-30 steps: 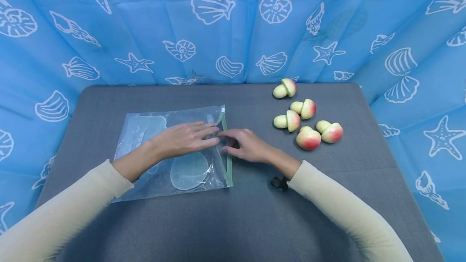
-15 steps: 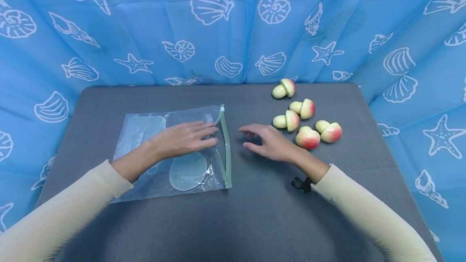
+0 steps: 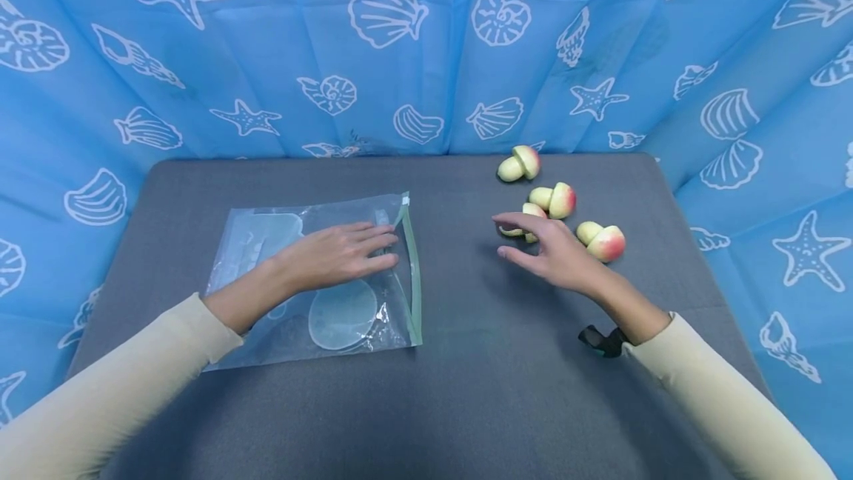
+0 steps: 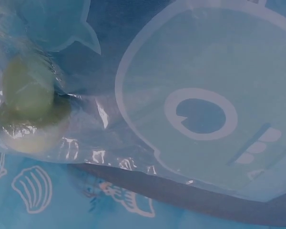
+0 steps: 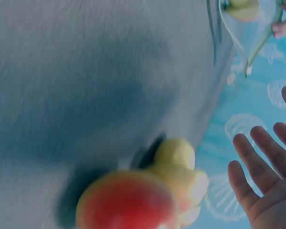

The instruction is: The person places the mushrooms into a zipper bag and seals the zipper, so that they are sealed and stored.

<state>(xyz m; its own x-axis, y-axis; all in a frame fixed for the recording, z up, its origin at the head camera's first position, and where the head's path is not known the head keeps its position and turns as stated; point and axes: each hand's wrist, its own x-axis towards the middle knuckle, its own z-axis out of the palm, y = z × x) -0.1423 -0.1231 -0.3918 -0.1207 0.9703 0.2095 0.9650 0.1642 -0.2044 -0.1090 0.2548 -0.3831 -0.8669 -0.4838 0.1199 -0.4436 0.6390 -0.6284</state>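
A clear zip bag (image 3: 360,324) with pale teal prints and a green-edged mouth lies on the table's left half. At its mouth, my left hand (image 3: 340,252) lies over the bag and holds the raised upper lip. Through the film in the left wrist view, a yellow-green toy mushroom (image 4: 28,90) shows inside; in the head view the hand covers it. My right hand (image 3: 553,252) hovers, fingers apart and holding nothing, over several red-and-yellow toy mushrooms (image 3: 608,243), partly hiding one. In the right wrist view a red cap (image 5: 128,200) lies below the hand.
The grey table (image 3: 453,406) ends at a blue curtain (image 3: 440,50) printed with white shells. At the far side another toy mushroom (image 3: 520,163) lies apart from the group. A black strap (image 3: 603,341) hangs at my right wrist.
My right hand has left the bag's mouth and moved right until it is over the toy mushrooms. My left hand and the bag have stayed almost in place.
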